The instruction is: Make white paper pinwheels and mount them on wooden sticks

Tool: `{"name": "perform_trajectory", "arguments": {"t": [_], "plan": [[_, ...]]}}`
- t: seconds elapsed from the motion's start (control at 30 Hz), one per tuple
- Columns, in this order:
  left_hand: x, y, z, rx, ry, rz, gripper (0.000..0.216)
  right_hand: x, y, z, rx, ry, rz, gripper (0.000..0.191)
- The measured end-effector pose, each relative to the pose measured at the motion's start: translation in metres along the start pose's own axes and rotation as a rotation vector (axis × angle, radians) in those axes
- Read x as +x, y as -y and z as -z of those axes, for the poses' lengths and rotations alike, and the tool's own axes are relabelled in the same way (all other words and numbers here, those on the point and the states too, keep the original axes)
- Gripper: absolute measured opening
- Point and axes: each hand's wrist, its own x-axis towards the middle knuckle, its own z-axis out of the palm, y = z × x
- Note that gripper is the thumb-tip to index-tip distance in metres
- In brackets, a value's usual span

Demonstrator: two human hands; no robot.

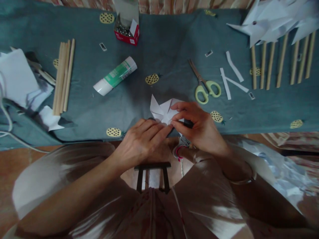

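Note:
A small white paper pinwheel (pixel 161 111) is at the table's front edge, its folded blades pointing away from me. My left hand (pixel 144 137) closes on its near side, fingers pressed together against the paper. From the right, my right hand (pixel 193 121) pinches the pinwheel near its middle between thumb and fingers. Something small and dark shows beneath the right fingers; I cannot make out what it is. Beyond my hands lie scissors (pixel 205 88) with pale green handles and, to the left, a white and green glue stick (pixel 116 75).
Finished pinwheels (pixel 271 21) on wooden sticks lie at the far right, near paper strips (pixel 226 84). An open red box (pixel 127 31) of small metal pieces stands at the back. Loose wooden sticks (pixel 63 78), white paper (pixel 16 78) and a white cable (pixel 10 121) are at left.

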Motion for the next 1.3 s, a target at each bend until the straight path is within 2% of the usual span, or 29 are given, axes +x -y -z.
{"name": "perform_trajectory", "arguments": {"t": [0.3,1.0,1.13,1.3], "plan": [[-0.001,0.003,-0.003,-0.063,0.052,0.035,0.019,-0.001,0.002,-0.006,-0.102,-0.054,0.025,0.014],[0.0,0.002,-0.006,-0.11,0.005,0.064,0.018,-0.003,0.004,-0.01,-0.165,-0.095,0.03,0.012],[0.0,0.002,-0.005,-0.119,0.011,0.07,0.017,-0.004,0.004,-0.012,-0.209,-0.111,0.07,0.011],[-0.001,0.002,-0.005,-0.115,0.022,0.07,0.017,-0.005,-0.002,-0.015,-0.23,-0.168,0.196,0.014]]}}
